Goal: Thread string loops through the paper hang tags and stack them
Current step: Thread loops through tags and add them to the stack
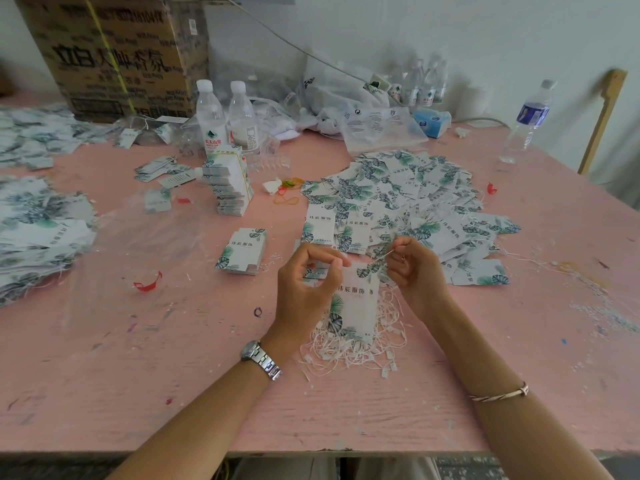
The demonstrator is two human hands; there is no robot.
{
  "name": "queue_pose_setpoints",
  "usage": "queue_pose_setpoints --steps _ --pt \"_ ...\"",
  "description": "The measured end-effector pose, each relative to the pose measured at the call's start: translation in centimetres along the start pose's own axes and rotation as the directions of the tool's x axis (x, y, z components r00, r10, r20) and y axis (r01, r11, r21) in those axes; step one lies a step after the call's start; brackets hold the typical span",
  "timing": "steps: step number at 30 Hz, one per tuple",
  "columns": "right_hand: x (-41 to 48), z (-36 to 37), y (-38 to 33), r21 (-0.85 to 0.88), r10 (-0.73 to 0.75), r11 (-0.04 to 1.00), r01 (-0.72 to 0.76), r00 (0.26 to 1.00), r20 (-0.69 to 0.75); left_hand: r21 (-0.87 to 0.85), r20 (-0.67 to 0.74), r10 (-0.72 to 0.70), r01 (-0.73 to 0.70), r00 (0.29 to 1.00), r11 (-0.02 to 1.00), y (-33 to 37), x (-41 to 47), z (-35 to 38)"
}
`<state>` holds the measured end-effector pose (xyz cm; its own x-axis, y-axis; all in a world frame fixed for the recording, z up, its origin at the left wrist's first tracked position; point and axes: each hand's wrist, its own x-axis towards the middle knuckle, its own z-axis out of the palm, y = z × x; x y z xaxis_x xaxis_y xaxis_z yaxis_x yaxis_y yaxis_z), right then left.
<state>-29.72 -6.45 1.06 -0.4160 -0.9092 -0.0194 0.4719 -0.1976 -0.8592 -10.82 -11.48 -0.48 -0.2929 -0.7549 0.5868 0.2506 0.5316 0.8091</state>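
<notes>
Small hand-assembly workshop. Evidence: scuffed pink worktable (138, 375) bearing bulk heaps of printed hang tags (398, 188), loose string loops (349, 351), a shipping carton (114, 53), plastic bags (377, 128), water bottles (210, 116).

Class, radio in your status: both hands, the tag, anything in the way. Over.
Left hand pinches hang tag. Right hand pinches string at its top. String pile beneath, nothing blocking.

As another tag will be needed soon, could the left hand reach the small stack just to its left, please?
Probably yes: the stack lies close beside the left hand, bare table between, though that hand now holds a tag.
</notes>
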Motion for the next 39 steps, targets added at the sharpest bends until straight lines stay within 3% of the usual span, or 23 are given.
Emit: queue_pose_setpoints --steps 9,19,27,33,39 --pt "-0.1 -0.3 -0.1 -0.109 -0.115 0.989 0.104 0.989 -0.095 0.033 -0.095 -0.035 0.038 0.995 0.999 0.1 0.1 0.0" --pt "-0.7 0.5 1.0 -0.211 -0.047 0.972 0.101 0.968 0.246 0.082 -0.017 -0.081 0.082 0.997 0.993 -0.5 0.3 0.0" --pt "-1.0 0.7 0.8 -0.322 -0.090 0.933 0.162 0.970 0.226 0.143 0.062 -0.157 0.147 0.986 0.979 -1.0 0.2 0.1" --pt "-1.2 0.8 1.0 -0.371 -0.146 0.891 0.263 0.938 0.315 0.183 0.092 -0.125 0.107 0.988 0.977 -0.6 0.0 0.0" --pt "-1.4 1.1 1.0 -0.414 -0.140 0.868 0.275 0.934 0.328 0.211 0.097 -0.139 0.116 0.986 0.971 -0.7 0.0 -0.1"
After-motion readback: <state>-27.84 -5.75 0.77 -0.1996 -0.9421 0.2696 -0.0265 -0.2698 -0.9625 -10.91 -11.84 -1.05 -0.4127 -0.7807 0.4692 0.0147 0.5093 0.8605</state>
